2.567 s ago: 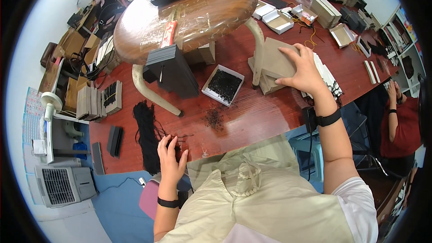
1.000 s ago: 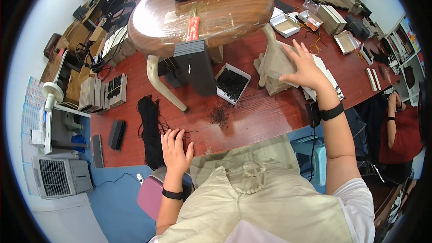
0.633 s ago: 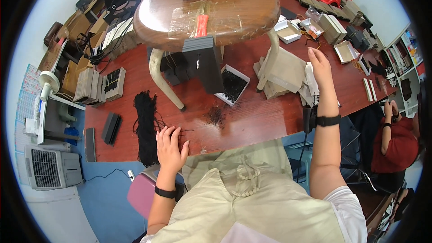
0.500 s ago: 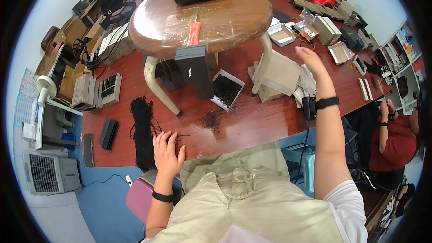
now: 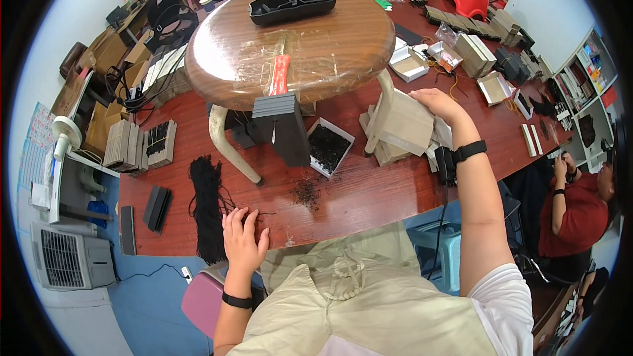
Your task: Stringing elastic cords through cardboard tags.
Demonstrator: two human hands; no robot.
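My left hand (image 5: 244, 242) lies at the table's front edge with its fingers spread and nothing in them. Just left of it is a long bundle of black strands (image 5: 209, 207). My right hand (image 5: 443, 105) is at the far right edge of a stack of brown cardboard sheets (image 5: 410, 126), fingers stretched out; whether they touch the top sheet is hard to tell. Between the hands, a white box (image 5: 348, 140) holds short black bits, with more black scraps (image 5: 305, 194) scattered on the table in front. A dark grey block (image 5: 283, 135) stands upright beside that box.
A round wooden stool (image 5: 224, 46) stands on the red table (image 5: 369, 198), bearing a black tray (image 5: 292, 6) and a red-handled tool (image 5: 280, 74) taped down. Its pale legs reach down near the work. Grey strips (image 5: 125, 142) are stacked at left; open boxes (image 5: 409, 62) lie at right.
My right hand has come down and nearer, from above the cardboard stack to its far edge. My left hand stays by the black strands. The whole view has shifted slightly.
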